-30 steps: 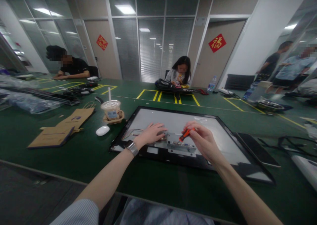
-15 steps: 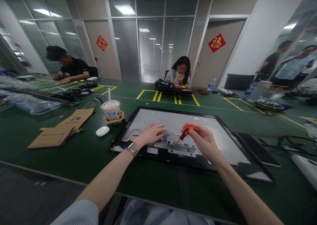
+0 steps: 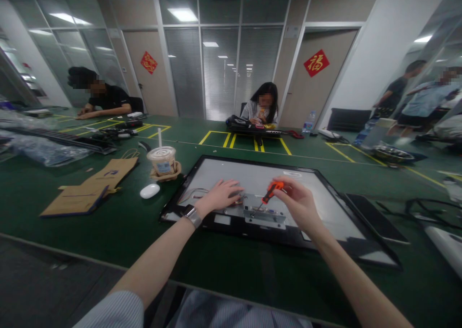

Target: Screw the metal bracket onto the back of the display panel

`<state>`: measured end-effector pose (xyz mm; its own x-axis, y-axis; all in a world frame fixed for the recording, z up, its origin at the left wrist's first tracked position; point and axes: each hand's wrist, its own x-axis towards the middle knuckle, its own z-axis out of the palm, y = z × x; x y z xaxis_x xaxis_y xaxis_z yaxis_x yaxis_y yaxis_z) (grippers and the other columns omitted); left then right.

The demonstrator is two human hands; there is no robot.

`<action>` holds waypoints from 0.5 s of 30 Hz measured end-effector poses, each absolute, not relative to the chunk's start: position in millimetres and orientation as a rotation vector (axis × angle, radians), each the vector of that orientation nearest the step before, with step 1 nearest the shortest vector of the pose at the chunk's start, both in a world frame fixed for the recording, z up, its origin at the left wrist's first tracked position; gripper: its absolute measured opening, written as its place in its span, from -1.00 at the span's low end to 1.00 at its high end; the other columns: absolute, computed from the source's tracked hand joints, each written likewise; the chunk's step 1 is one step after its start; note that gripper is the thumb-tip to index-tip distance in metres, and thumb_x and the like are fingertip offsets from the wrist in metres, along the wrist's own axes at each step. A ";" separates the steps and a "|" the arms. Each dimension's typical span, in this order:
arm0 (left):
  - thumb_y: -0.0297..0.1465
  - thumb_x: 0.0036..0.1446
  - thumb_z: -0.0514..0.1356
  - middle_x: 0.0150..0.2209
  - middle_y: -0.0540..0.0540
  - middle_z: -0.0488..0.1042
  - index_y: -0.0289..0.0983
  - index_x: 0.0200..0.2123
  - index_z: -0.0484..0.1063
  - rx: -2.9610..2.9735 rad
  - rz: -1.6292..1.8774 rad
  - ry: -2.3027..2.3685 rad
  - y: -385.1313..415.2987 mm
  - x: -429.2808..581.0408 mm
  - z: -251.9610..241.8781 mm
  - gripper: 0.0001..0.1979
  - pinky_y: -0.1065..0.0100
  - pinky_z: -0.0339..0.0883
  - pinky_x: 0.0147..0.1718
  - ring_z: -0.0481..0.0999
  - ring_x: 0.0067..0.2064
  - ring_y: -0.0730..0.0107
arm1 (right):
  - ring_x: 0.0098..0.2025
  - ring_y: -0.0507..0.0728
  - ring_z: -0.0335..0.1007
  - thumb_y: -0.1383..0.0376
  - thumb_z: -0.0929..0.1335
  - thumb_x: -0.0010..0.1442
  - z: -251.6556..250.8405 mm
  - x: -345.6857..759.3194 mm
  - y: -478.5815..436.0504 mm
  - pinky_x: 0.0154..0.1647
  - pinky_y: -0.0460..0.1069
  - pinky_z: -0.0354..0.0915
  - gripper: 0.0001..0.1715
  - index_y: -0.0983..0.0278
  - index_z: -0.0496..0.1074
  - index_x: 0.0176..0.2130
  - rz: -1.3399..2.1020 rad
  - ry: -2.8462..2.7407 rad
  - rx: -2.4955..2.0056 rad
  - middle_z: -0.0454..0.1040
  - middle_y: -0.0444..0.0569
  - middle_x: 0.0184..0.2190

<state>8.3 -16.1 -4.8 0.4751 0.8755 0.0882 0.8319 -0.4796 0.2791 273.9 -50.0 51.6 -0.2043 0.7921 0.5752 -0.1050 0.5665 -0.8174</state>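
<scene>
A flat display panel point(image 3: 231, 169) with a black frame lies on the green table, its pale back facing up. Near its front edge sits a metal bracket point(image 3: 265, 218) with connectors along it. My right hand point(image 3: 298, 200) grips an orange and black screwdriver point(image 3: 273, 192), whose tilted shaft points down to the bracket's left part; whether the tip sits in a screw is too small to tell. Fingers stretched out, my left hand point(image 3: 221, 195) rests on the panel just left of the bracket. Thin cables point(image 3: 197, 192) run out from beside that hand.
Left of the panel are a lidded drink cup point(image 3: 161, 159) in a cardboard holder, a white mouse point(image 3: 149, 191) and a brown paper bag point(image 3: 104, 176). A dark slab point(image 3: 375, 217) lies to the right. Across the table sit two people point(image 3: 265, 104) point(image 3: 103, 94).
The screwdriver handle has turned and leans slightly more to the right, with my right hand's fingers shifted on it. My left hand stays in place.
</scene>
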 end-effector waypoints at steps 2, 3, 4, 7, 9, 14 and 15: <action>-0.09 0.43 -0.04 0.42 -0.11 0.14 0.00 0.30 0.27 2.517 0.323 1.486 -17.1 8.8 -3.6 -0.54 -0.14 -0.14 0.37 0.09 0.44 0.07 | -0.11 0.18 0.54 0.14 0.47 0.22 52.1 274.0 -50.8 -0.01 0.17 0.49 -0.71 0.10 0.53 -0.04 0.915 -1.581 -0.594 0.59 -0.03 -0.16; -0.10 0.43 -0.04 0.42 -0.11 0.14 -0.01 0.30 0.28 2.517 0.321 1.490 -17.5 9.1 -3.1 -0.54 -0.14 -0.13 0.37 0.09 0.43 0.07 | -0.07 0.19 0.55 0.14 0.44 0.26 52.8 274.0 -51.9 0.04 0.18 0.47 -0.70 0.10 0.51 -0.01 0.910 -1.591 -0.591 0.60 -0.02 -0.13; -0.11 0.43 -0.04 0.42 -0.12 0.14 -0.01 0.30 0.28 2.517 0.317 1.494 -17.7 9.3 -2.8 -0.55 -0.14 -0.13 0.37 0.09 0.44 0.08 | -0.03 0.19 0.54 0.14 0.41 0.29 53.7 273.9 -53.1 0.08 0.20 0.45 -0.70 0.09 0.49 0.02 0.902 -1.608 -0.590 0.59 -0.01 -0.09; -0.11 0.43 -0.03 0.42 -0.11 0.15 -0.01 0.30 0.28 2.517 0.303 1.499 -17.5 9.6 -2.7 -0.55 -0.15 -0.12 0.36 0.09 0.43 0.08 | 0.02 0.21 0.51 0.13 0.36 0.34 56.0 273.5 -55.8 0.11 0.20 0.42 -0.71 0.11 0.48 0.04 0.873 -1.669 -0.597 0.55 0.03 0.00; -0.10 0.43 -0.05 0.42 -0.11 0.14 -0.01 0.30 0.27 2.518 0.302 1.493 -17.1 9.5 -2.7 -0.55 -0.15 -0.13 0.36 0.09 0.43 0.08 | -0.01 0.20 0.50 0.13 0.40 0.29 56.1 273.3 -55.3 0.04 0.16 0.46 -0.71 0.12 0.50 0.00 0.853 -1.678 -0.594 0.52 0.04 0.00; -0.11 0.43 -0.04 0.42 -0.13 0.14 -0.02 0.30 0.27 2.517 0.298 1.492 -17.7 9.5 -1.4 -0.55 -0.15 -0.13 0.36 0.09 0.43 0.09 | -0.21 0.14 0.48 0.16 0.53 0.12 52.6 273.7 -50.5 -0.15 0.09 0.54 -0.74 0.12 0.52 -0.17 0.779 -1.620 -0.627 0.45 -0.03 -0.18; -0.11 0.43 -0.04 0.42 -0.12 0.14 -0.02 0.30 0.27 2.515 0.300 1.493 -17.8 9.5 -1.2 -0.54 -0.14 -0.13 0.36 0.09 0.43 0.09 | -0.20 0.15 0.49 0.17 0.52 0.13 51.9 273.7 -50.4 -0.13 0.11 0.54 -0.73 0.12 0.52 -0.15 0.779 -1.620 -0.635 0.46 -0.03 -0.19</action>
